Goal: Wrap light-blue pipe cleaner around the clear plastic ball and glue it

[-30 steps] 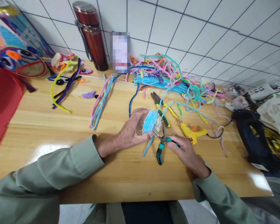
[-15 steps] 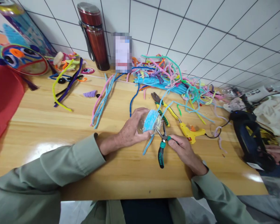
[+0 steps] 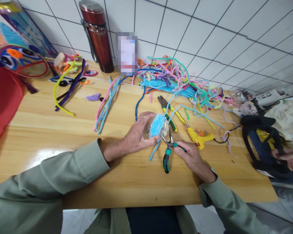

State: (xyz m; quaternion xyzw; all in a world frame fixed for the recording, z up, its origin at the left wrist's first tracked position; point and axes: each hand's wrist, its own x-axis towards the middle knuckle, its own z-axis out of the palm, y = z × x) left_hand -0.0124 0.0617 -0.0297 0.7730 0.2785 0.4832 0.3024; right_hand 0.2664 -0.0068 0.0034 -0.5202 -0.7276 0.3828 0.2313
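My left hand (image 3: pixel 138 131) is closed around a clear, rounded plastic piece wrapped in light blue pipe cleaners (image 3: pixel 156 126). Loose blue ends stick out from its top and bottom. In my right hand (image 3: pixel 189 156) is one handle of long-nose pliers (image 3: pixel 169 146) with black and green grips. The other handle hangs free, spread away from it. The pliers' jaws are parted and sit at the lower right of the wrapped piece; whether they touch it I cannot tell.
Behind my hands lie yellow-green pliers (image 3: pixel 167 112) and a yellow glue gun (image 3: pixel 199 137). A tangled pile of pipe cleaners (image 3: pixel 171 85) runs along the wall. Further left stand a phone (image 3: pixel 127 55) and a red thermos (image 3: pixel 97 37). At right, another person's hand (image 3: pixel 288 157) touches a black frame.
The pliers have shifted slightly left, with their jaws spread wider. My left hand and the wrapped piece stay nearly still. The other person's hand at right has moved a little left.
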